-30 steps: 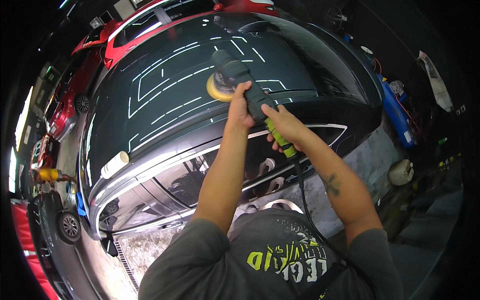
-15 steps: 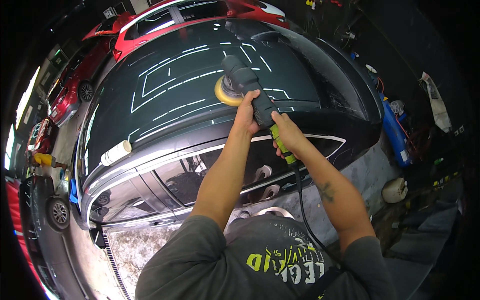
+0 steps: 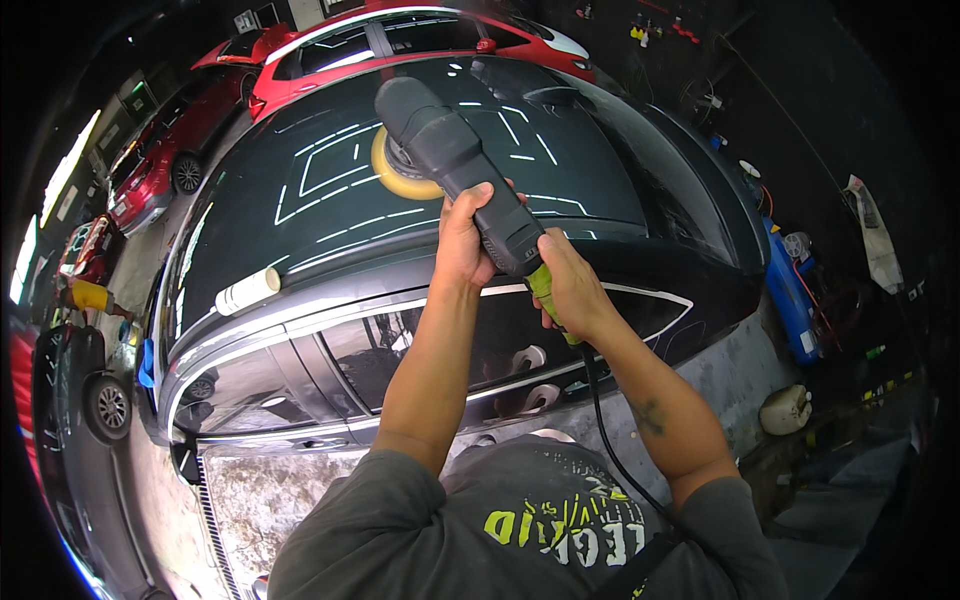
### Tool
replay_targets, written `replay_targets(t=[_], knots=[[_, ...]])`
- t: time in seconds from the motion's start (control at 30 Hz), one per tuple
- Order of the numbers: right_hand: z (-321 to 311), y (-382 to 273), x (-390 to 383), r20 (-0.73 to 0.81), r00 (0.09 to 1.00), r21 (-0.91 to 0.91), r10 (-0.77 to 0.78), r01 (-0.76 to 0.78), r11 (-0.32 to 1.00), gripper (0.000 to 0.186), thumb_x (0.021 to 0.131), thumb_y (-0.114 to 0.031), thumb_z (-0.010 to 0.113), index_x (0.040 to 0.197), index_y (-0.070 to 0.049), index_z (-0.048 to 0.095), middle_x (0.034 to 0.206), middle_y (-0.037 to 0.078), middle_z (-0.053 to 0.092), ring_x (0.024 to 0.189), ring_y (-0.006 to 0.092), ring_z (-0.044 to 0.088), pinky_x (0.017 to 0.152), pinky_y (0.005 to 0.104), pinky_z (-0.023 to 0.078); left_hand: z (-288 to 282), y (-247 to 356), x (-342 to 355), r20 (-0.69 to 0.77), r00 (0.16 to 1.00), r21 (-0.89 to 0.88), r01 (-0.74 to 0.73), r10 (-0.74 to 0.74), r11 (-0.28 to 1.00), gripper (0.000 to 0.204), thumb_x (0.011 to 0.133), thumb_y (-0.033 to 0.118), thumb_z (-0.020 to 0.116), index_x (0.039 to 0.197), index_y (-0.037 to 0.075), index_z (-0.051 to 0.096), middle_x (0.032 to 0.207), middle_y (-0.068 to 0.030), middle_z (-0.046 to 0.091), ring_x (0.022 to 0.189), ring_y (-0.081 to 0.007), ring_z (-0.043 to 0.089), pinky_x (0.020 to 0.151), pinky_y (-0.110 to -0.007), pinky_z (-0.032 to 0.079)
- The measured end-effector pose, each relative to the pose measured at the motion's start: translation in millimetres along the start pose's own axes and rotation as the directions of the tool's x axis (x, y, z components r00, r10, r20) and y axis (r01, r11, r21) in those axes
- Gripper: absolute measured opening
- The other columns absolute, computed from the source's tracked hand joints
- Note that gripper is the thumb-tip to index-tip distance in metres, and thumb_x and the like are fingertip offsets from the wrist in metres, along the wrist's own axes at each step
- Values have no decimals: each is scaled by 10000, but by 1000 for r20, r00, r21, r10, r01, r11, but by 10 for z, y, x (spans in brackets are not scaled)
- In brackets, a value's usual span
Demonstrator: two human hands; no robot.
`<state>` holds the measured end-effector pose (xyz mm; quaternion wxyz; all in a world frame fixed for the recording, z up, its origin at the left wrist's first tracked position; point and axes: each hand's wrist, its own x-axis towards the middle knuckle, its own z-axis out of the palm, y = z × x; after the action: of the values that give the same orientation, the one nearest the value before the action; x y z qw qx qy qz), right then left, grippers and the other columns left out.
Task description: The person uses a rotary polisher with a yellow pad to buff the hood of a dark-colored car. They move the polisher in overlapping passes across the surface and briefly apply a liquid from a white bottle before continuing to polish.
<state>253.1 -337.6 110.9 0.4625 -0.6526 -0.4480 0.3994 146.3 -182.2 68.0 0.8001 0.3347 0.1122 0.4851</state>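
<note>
Both hands closed on black polisher (image 3: 455,160): left hand (image 3: 465,240) grips the body, right hand (image 3: 572,288) the green-ended handle. Yellow pad (image 3: 392,178) sits on dark car roof (image 3: 300,200). Best kept flat, pressure even, cord (image 3: 605,430) off paint. White roll (image 3: 248,291) near roof edge.

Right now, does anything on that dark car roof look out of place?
One thing: a white cylindrical bottle lies on its side at the black car roof's left edge, loose. The black polisher with yellow pad sits flat, gripped by left hand and right hand.
</note>
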Motion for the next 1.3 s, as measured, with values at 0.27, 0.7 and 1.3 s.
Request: replay_targets(t=[0.27, 0.7, 1.3], knots=[[159, -354, -250, 101, 982, -223, -161, 180, 958, 650, 1026, -516, 665, 1407, -11, 517, 903, 244, 748, 895, 441, 773, 856, 510, 574, 161, 512, -483, 82, 977, -13, -195, 196, 981, 723, 935, 287, 764, 1564, 75, 476, 1198, -164, 688, 1059, -335, 740, 947, -545, 655], [834, -457, -378, 480, 783, -178, -396, 529, 830, 722, 1035, -568, 642, 1488, -44, 439, 868, 288, 755, 831, 532, 752, 772, 618, 579, -119, 1343, -1546, 129, 819, 112, -572, 559, 812, 996, 856, 310, 849, 1671, 49, 340, 1208, -188, 638, 1108, -356, 718, 1066, -589, 605], [3230, -225, 973, 624, 485, -10, -612, 788, 615, 606, 1007, -452, 792, 1448, -75, 617, 1141, 215, 705, 1076, 328, 748, 961, 493, 590, -454, 1873, -4061, -107, 394, 520, -760, 913, 389, 1092, 850, 339, 851, 1698, 40, 233, 1157, -133, 547, 980, -260, 625, 952, -474, 551]])
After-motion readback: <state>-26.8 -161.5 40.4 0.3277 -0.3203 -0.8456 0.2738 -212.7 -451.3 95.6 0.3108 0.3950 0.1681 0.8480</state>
